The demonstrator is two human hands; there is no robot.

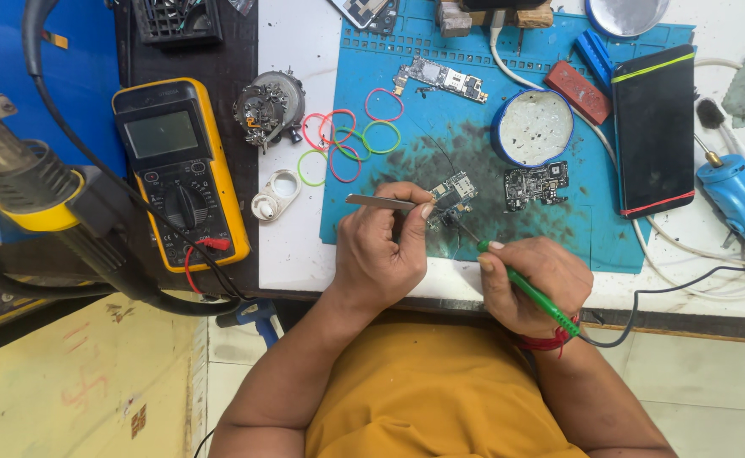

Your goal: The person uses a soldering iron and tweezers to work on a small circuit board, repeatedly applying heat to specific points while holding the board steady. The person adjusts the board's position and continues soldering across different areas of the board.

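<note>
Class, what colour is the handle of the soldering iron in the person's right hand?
Green, seen in the head view: soldering iron.

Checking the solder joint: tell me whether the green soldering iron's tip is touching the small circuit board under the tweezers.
Cannot tell. In the head view the soldering iron in the right hand points its tip at the edge of the circuit board, but the spot is too small to show contact or gap.

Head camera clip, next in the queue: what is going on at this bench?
A person in a yellow shirt is working on a small circuit board that lies on a blue work mat. The left hand holds metal tweezers pointed at the board. The right hand grips a green-handled soldering iron, its tip at the board's edge. A second board, coloured rubber bands and a yellow multimeter lie nearby.
</note>
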